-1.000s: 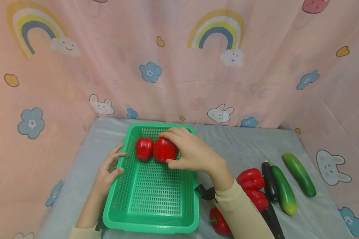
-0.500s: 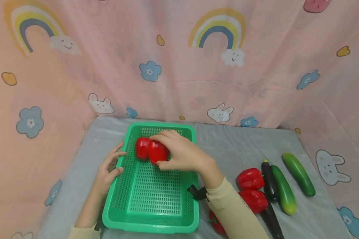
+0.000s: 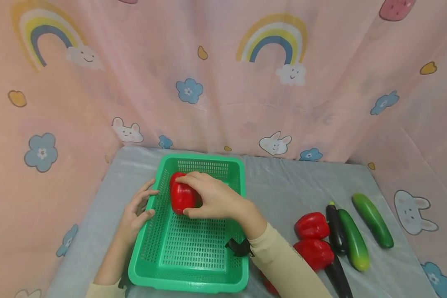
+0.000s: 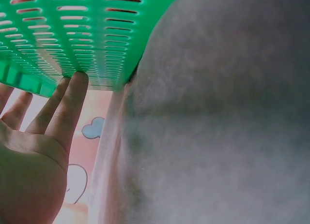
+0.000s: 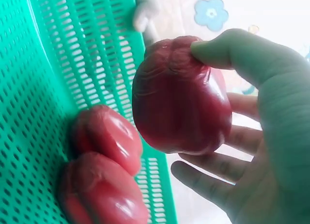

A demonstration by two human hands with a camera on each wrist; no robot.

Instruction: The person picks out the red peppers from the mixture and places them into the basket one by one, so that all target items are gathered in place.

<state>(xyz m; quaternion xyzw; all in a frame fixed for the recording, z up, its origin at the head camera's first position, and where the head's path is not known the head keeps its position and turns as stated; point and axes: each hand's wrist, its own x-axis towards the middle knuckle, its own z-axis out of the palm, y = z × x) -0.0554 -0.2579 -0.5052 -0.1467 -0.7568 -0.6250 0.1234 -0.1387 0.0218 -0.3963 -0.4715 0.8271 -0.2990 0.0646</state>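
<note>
My right hand (image 3: 216,196) holds a red bell pepper (image 3: 183,198) over the far left part of a green perforated basket (image 3: 188,285). In the right wrist view the thumb lies on one end of this pepper (image 5: 181,98), with the fingers around its other side. Two more bell peppers lie in the basket there, a farther one (image 5: 109,137) and a nearer one (image 5: 104,187); in the head view the raised pepper and hand mostly hide them. My left hand (image 3: 134,213) rests its fairly straight fingers against the basket's left side, fingertips on the slotted wall (image 4: 72,45).
Right of the basket lie bell peppers (image 3: 311,225) (image 3: 314,253), one more (image 3: 270,286) partly under the right sleeve, two eggplants (image 3: 336,229) (image 3: 339,275) and two cucumbers (image 3: 353,240) (image 3: 372,220). A grey cloth (image 3: 275,178) covers the table; a pink patterned curtain (image 3: 223,116) hangs behind.
My right hand has carried the bell pepper leftward and slightly nearer, over the pepper beside it, which is now mostly hidden. The left hand keeps its place on the basket.
</note>
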